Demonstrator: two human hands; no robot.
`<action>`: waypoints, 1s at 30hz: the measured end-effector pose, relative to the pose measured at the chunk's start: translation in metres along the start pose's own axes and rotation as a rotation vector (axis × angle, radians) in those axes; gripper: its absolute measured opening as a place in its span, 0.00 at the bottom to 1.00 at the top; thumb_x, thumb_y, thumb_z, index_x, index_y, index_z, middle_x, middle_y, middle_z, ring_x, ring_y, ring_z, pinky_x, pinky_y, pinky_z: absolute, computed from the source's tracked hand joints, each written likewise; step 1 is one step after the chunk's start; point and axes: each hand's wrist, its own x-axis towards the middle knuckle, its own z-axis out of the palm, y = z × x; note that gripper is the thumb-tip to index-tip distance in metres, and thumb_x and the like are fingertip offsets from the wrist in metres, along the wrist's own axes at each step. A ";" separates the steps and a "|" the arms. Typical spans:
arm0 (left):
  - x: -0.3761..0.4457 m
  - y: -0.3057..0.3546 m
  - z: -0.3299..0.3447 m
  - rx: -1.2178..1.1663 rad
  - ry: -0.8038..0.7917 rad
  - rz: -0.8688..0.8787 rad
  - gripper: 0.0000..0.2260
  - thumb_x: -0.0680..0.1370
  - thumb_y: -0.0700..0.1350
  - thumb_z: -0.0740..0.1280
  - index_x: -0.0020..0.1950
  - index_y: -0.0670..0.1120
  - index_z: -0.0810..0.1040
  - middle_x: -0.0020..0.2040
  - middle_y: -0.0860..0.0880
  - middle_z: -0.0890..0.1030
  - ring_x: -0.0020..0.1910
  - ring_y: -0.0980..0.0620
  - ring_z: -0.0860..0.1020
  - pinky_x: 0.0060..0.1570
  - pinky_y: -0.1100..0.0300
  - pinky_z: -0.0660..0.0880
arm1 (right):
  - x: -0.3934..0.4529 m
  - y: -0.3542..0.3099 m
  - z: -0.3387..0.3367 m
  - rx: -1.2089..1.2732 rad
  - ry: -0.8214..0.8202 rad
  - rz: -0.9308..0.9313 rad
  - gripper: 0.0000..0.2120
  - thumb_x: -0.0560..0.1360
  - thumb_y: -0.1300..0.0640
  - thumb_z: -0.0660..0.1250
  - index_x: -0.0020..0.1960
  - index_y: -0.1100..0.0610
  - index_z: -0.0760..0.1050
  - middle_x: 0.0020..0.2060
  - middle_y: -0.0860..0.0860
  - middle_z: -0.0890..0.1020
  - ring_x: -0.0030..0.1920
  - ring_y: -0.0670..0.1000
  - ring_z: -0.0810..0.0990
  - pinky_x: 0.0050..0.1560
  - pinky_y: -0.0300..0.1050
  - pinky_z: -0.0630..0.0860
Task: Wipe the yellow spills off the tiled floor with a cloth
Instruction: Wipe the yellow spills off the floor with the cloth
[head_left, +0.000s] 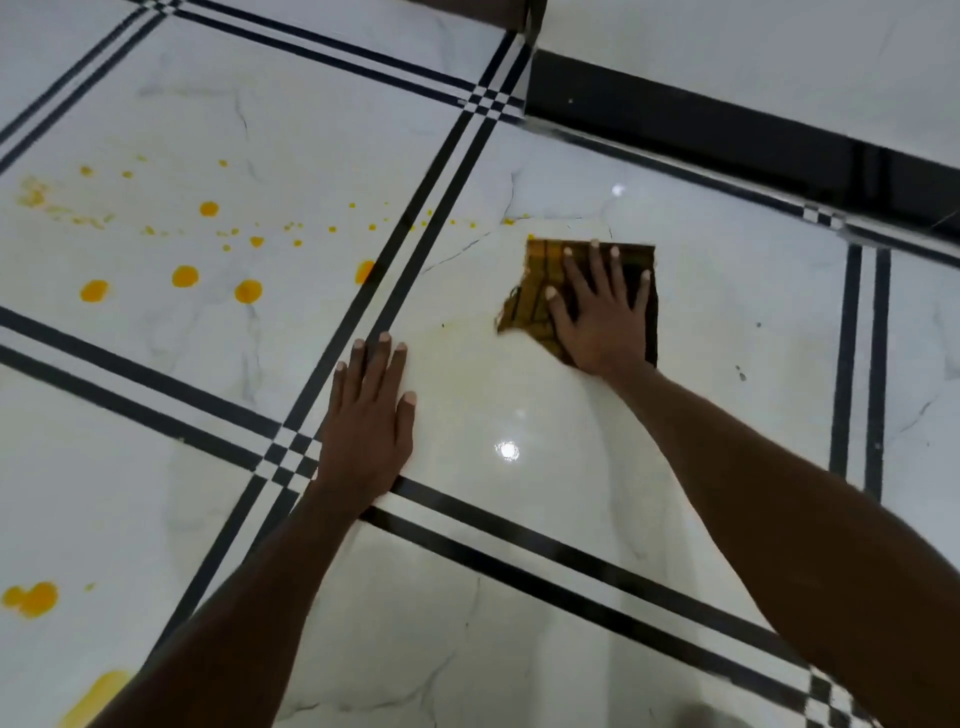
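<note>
— Yellow spills (184, 276) lie on the white tile to the left of the double black lines, small drops above and larger blobs below them. Two more patches sit at the far left edge, lower down. Where is your cloth?

— Your cloth (540, 283), folded, brown and yellow, lies flat on the floor (727, 322) right of those lines, well apart from the main spills. Your right hand (597, 312) presses on it, palm down, fingers spread wide, nothing gripped.

— And your other hand?

— Your left hand (369, 415) rests flat on the bare tile, fingers extended and close together, empty. Its heel touches a black line. A faint yellowish film shows on the tile between your hands. A dark skirting (701, 130) runs along the wall beyond.
</note>
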 end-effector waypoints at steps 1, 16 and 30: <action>0.001 0.000 0.002 0.029 0.001 -0.011 0.27 0.86 0.52 0.49 0.86 0.48 0.52 0.87 0.47 0.50 0.86 0.45 0.46 0.84 0.42 0.49 | 0.019 -0.011 0.000 0.014 -0.013 0.017 0.34 0.82 0.34 0.43 0.85 0.46 0.54 0.86 0.53 0.54 0.86 0.59 0.49 0.81 0.72 0.42; 0.001 0.007 0.006 0.054 0.062 -0.031 0.28 0.85 0.49 0.54 0.85 0.46 0.53 0.86 0.47 0.51 0.86 0.46 0.47 0.83 0.42 0.53 | 0.159 -0.078 0.003 -0.050 -0.074 -0.228 0.33 0.83 0.36 0.41 0.84 0.47 0.56 0.86 0.54 0.54 0.85 0.61 0.49 0.80 0.75 0.45; 0.003 0.008 0.003 0.030 0.066 -0.033 0.27 0.86 0.51 0.53 0.85 0.46 0.55 0.86 0.47 0.52 0.86 0.47 0.47 0.83 0.42 0.54 | 0.163 -0.101 0.008 -0.057 -0.070 -0.285 0.31 0.84 0.38 0.44 0.84 0.47 0.56 0.85 0.56 0.57 0.85 0.63 0.52 0.81 0.73 0.46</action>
